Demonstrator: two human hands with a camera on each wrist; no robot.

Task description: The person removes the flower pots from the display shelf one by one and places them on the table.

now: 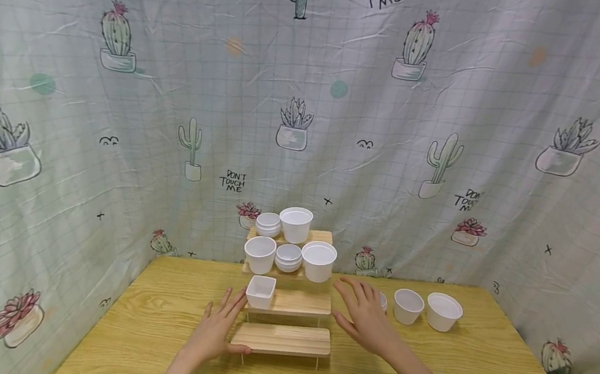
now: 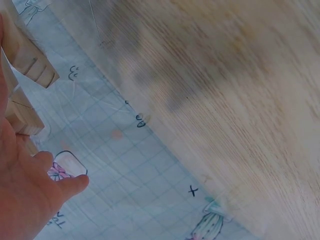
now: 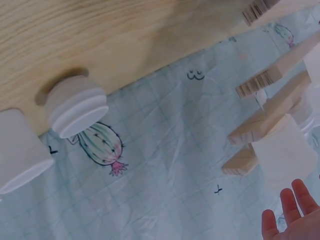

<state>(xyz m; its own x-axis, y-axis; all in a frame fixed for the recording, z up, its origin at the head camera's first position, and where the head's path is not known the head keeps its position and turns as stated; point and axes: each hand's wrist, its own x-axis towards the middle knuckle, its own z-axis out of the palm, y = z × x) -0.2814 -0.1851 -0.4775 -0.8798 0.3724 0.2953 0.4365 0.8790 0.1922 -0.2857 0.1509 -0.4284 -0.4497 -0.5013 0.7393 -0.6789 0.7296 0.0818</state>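
A tiered wooden stand (image 1: 282,340) stands mid-table with white pots on its upper shelves. One square pot (image 1: 260,292) sits at the left end of the second shelf from the front. My left hand (image 1: 214,331) is beside the stand's left side, fingers spread near that pot; whether they touch it I cannot tell. In the left wrist view, the thumb of the left hand (image 2: 30,195) sticks out near the shelf ends (image 2: 35,60). To the right of the stand, my right hand (image 1: 365,321) has loosely extended fingers and holds nothing. It partly covers a small pot (image 1: 384,303).
The shelf above carries a tapered pot (image 1: 260,256), a ridged bowl-like pot (image 1: 288,260) and a wide pot (image 1: 318,264). On the top shelf are a small pot (image 1: 268,225) and a larger pot (image 1: 296,226). Two tapered pots (image 1: 408,307) (image 1: 443,313) stand at the right, before the curtain (image 1: 333,141).
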